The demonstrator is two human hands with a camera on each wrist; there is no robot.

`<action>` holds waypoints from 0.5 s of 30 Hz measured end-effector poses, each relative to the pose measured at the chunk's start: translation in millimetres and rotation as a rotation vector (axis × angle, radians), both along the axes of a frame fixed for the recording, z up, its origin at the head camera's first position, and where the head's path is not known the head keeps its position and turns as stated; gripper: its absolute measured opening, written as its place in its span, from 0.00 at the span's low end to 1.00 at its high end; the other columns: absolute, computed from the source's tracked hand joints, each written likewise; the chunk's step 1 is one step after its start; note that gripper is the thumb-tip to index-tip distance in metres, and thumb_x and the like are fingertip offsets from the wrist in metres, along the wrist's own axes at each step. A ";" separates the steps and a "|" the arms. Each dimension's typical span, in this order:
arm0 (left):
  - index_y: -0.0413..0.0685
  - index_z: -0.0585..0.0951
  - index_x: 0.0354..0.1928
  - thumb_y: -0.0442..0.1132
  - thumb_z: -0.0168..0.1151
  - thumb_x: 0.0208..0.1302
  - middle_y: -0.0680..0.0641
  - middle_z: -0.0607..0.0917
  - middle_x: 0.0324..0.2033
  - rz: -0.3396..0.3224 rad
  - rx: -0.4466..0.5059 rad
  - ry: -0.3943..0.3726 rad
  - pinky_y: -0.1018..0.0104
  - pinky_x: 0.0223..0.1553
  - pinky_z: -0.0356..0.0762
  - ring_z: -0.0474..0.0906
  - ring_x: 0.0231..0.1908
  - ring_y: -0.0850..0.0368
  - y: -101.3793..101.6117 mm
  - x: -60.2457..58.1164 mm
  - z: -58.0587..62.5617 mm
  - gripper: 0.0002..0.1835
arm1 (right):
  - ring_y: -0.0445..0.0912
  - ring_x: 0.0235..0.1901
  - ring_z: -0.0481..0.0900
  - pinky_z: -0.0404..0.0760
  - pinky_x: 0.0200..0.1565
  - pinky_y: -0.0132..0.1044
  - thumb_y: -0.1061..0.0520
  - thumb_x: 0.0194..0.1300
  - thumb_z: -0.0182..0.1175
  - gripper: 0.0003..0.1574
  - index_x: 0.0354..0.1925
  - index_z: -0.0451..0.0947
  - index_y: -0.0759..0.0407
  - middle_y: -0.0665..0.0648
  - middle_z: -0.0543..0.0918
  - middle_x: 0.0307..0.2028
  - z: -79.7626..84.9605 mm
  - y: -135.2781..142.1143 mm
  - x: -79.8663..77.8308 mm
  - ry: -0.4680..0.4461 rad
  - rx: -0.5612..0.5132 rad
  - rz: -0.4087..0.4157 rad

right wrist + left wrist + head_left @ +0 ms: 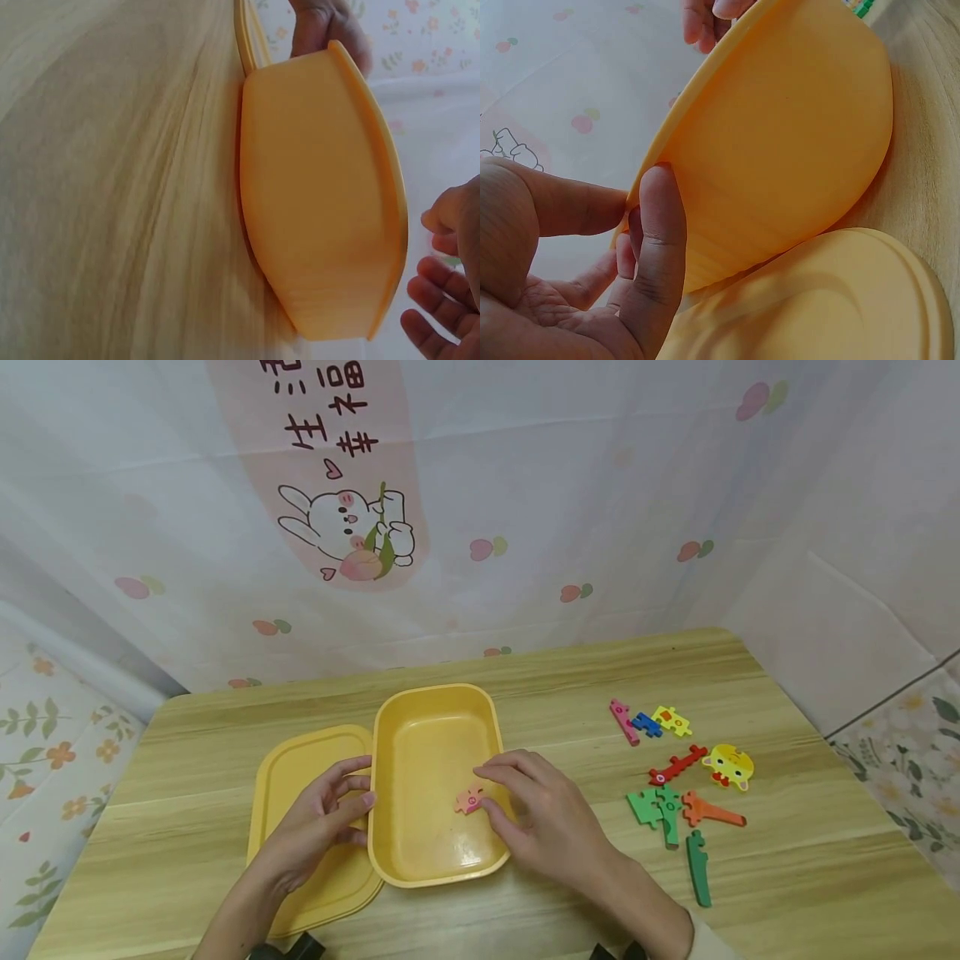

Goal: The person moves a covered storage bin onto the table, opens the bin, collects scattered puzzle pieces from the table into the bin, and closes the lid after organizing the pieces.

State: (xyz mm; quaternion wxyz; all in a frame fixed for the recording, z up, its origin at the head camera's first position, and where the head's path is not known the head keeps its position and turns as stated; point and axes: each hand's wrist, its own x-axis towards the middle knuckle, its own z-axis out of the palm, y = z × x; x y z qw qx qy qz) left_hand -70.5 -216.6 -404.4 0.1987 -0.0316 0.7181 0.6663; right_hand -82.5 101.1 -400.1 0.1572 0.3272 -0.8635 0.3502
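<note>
A deep yellow plastic box (431,752) stands upright on the table, its left side overlapping a flat yellow lid (288,785). With thumb and fingers, my left hand (330,814) pinches the box's left rim, the rim passing between them in the left wrist view. Inside the box, toward its right side, is a small pink puzzle piece (468,801) with a printed mark. Over the right rim hovers my right hand (551,818), thumb and forefinger parted, the thumb tip right beside the pink piece. Its other fingers (442,289) are loosely bent in the right wrist view.
Right of the box lie several loose puzzle pieces: a pink one (624,722), blue (647,724), yellow (672,721), red (677,766), an orange one (712,811) and a dark green one (698,868). A yellow animal-head piece (730,766) is beside them. A printed curtain (525,485) hangs behind the table.
</note>
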 end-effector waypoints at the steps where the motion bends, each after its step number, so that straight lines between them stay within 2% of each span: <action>1: 0.41 0.57 0.80 0.38 0.60 0.78 0.48 0.73 0.53 -0.001 0.001 0.001 0.65 0.38 0.90 0.80 0.41 0.63 -0.2 0.0 -0.1 0.36 | 0.41 0.51 0.83 0.88 0.51 0.35 0.57 0.62 0.76 0.21 0.54 0.86 0.52 0.48 0.86 0.52 -0.2 1.1 -0.8 -0.003 0.000 -0.006; 7: 0.41 0.57 0.80 0.38 0.60 0.78 0.48 0.73 0.53 -0.003 0.003 0.000 0.65 0.38 0.90 0.80 0.41 0.63 -1.0 0.0 0.0 0.36 | 0.43 0.55 0.84 0.89 0.55 0.40 0.55 0.64 0.75 0.23 0.57 0.85 0.53 0.49 0.85 0.54 2.2 6.7 -4.7 -0.044 0.011 -0.044; 15: 0.41 0.57 0.80 0.38 0.60 0.78 0.47 0.74 0.54 0.002 0.001 0.000 0.64 0.38 0.90 0.80 0.41 0.63 0.0 0.1 -0.1 0.36 | 0.44 0.56 0.84 0.90 0.54 0.42 0.54 0.66 0.75 0.22 0.57 0.85 0.53 0.50 0.85 0.54 5.6 17.5 -10.5 -0.068 0.020 -0.093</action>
